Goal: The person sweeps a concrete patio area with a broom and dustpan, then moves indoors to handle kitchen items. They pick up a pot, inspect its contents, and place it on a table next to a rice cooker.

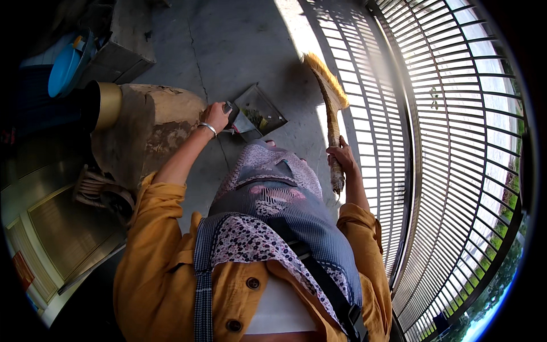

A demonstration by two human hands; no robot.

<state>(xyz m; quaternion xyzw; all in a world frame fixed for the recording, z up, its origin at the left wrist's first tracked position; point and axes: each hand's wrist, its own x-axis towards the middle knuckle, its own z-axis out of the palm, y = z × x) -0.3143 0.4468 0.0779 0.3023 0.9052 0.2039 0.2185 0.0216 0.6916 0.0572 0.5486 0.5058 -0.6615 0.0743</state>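
The person's left hand (215, 117) grips a dustpan (253, 98) containing debris (259, 117). The right hand (342, 154) grasps a broom (329, 94) by its handle (337, 179).

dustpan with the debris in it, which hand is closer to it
Left. The left hand is right at the dustpan, closed around its handle. The right hand is farther away, off to the right, gripping the broom.

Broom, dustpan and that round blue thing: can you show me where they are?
Broom (332, 118): head view, on the middle of its handle.
Dustpan (251, 101): head view, on the bare inside of its pan.
Round blue thing (64, 71): head view, on its broad blue face.
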